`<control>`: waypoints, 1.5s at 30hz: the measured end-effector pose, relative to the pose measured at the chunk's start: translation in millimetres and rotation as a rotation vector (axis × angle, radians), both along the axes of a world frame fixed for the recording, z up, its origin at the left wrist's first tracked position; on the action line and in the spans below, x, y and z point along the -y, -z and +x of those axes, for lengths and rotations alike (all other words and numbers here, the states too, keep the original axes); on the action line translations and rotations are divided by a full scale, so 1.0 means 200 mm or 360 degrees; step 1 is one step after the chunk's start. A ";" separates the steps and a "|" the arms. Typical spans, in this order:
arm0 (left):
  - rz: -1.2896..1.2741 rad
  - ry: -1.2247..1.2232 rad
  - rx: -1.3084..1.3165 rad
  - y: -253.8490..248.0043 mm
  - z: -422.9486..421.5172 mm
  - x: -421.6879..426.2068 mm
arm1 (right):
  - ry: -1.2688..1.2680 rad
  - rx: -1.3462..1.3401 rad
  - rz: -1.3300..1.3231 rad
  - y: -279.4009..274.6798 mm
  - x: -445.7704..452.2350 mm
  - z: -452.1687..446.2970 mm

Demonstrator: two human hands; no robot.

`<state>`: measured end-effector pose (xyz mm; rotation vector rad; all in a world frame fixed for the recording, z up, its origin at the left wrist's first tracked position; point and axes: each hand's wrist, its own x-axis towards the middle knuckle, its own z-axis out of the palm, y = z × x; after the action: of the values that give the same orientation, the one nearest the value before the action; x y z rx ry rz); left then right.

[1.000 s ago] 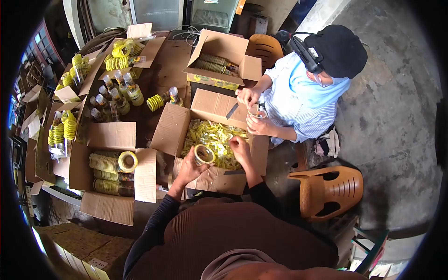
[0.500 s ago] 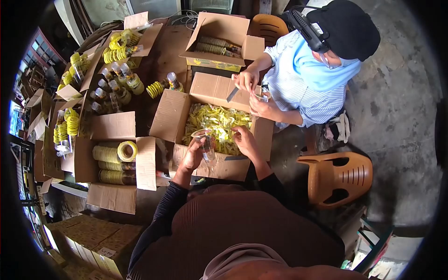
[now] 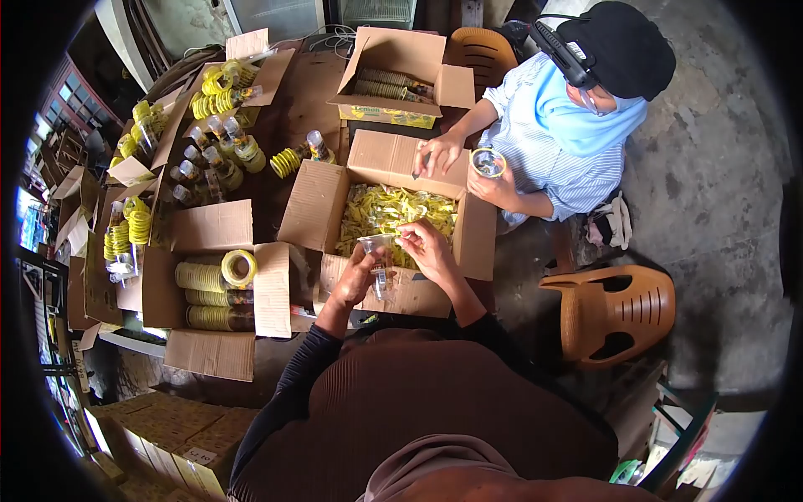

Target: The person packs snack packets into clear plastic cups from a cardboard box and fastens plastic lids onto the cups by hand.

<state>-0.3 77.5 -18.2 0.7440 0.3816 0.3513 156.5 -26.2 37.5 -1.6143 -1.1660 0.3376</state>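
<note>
Near the right end of the tabletop [image 3: 297, 105], by its near edge, we had the open carton [image 3: 314, 205] in front of us, and working over it seemed wise: anything slipping would have dropped inside or onto its flap. Our left hand [image 3: 355, 280] was best used as a steady support, wrapped lightly enough not to buckle the clear cup [image 3: 382, 276], while our right hand [image 3: 428, 249] did the fine work from the open side. We judged it better to keep the rim free of our thumb and the cup's mouth turned toward the right fingers.

The left grip was partly closed on the cup's left side, just below the rim; the cup leaned between our hands, above the carton's near flap, its mouth close to the right fingertips. The right grip was nearly closed, thumb and fingers drawn together just beside the rim. We could not tell whether they touched it or pinched one of the small yellow packets [image 3: 401, 209] lying in the carton beyond.
</note>
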 end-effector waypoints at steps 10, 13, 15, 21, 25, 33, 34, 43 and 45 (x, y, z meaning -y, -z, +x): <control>0.0168 0.0211 -0.0143 -0.08 -0.03 0.02 | 0.0113 -0.0120 0.0001 0.12 0.03 -0.03; 0.0164 0.0219 -0.0198 -0.13 -0.03 0.03 | 0.0052 -0.0384 0.0218 0.14 0.03 -0.03; 0.0260 0.0128 -0.0096 -0.12 -0.02 0.03 | 0.0033 -0.0370 0.0203 0.13 0.04 -0.02; 0.0620 0.0122 -0.0034 -0.12 -0.02 -0.04 | 0.0037 0.0100 0.0025 -0.05 0.09 -0.08; 0.0634 0.0038 -0.0216 -0.15 0.01 -0.01 | -0.0007 0.0172 0.0116 -0.01 0.08 -0.09; 0.0658 0.0043 -0.0150 -0.11 0.00 -0.05 | 0.0005 0.0161 0.0166 -0.01 0.07 -0.10; 0.0660 0.0055 -0.0191 -0.10 -0.01 -0.05 | 0.0003 0.0137 0.0154 0.01 0.08 -0.10; 0.0770 0.0154 -0.0234 -0.10 0.05 -0.03 | 0.0030 0.0007 0.0154 0.05 0.12 -0.01; 0.0582 0.0308 -0.0086 -0.10 0.07 -0.03 | 0.0113 -0.0144 -0.0011 0.11 0.12 0.02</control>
<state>13.5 83.4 1.4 1.1415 0.2956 0.2197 159.6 -49.3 16.0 -1.6257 -1.0373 0.3653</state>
